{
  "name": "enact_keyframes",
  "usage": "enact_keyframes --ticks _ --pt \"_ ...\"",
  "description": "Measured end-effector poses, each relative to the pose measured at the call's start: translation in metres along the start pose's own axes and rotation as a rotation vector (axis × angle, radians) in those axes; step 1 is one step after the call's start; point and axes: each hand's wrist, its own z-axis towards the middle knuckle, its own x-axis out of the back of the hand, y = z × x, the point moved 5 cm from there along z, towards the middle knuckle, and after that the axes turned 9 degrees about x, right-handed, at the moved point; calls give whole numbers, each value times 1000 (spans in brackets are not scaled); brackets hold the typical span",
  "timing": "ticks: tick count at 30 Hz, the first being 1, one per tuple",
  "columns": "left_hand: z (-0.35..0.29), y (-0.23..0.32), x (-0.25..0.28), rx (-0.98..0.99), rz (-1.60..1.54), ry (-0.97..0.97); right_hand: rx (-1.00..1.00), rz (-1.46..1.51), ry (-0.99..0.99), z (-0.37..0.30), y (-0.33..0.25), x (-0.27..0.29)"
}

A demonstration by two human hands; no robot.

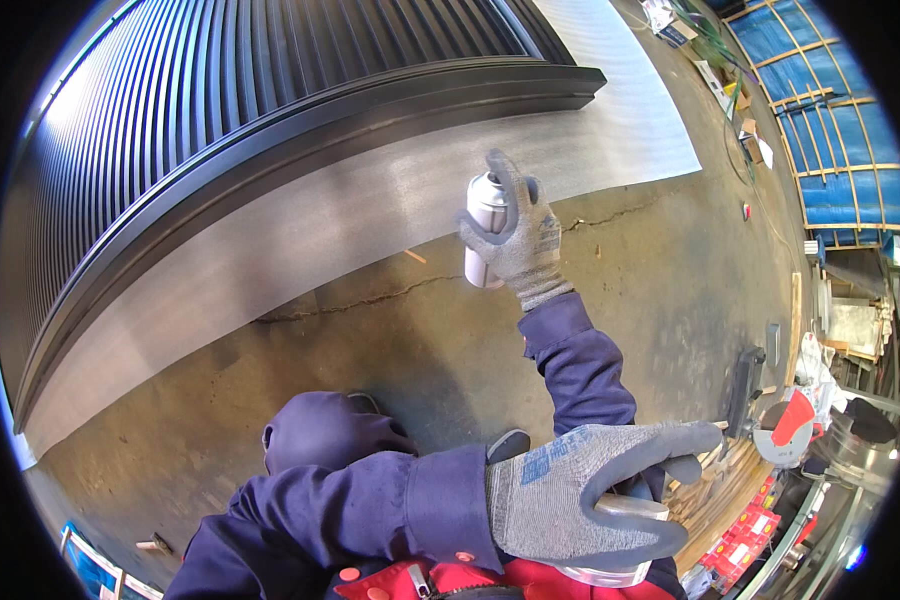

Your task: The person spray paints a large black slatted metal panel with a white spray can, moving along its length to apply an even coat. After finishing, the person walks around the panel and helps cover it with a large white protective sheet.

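Note:
Out in front, my right hand (518, 235) in a grey coated work glove is closed round a white spray can (484, 205). Its index finger is up at the can's nozzle. My left hand (580, 490), gloved the same, lies across close to my body, its fingers curled round a pale cylindrical can (610, 575). Much of that can is hidden by the glove. Beyond the spray can lies a dark slatted panel (300, 60) with a thick dark frame rail (370, 125). A gap separates the can from the rail.
White protective sheeting (620, 150) lies under the panel on a cracked concrete floor (660, 260). At right are a saw with a red-marked disc (785, 430), wooden boards (715, 490) and red boxes (745, 535). Blue tarpaulin on a timber frame (840, 130) stands at far right.

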Motion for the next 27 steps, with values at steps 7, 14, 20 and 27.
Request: enact_keyframes --ticks 7,14,20,27 --pt "4 -8 2 -162 65 33 -144 -112 21 2 23 25" --pt "7 -8 0 -339 168 120 -145 -171 89 1 40 47" --pt "9 -4 -2 -315 195 220 -41 286 643 18 -11 160" --pt "18 -12 -2 -158 49 31 32 -37 260 12 -11 89"
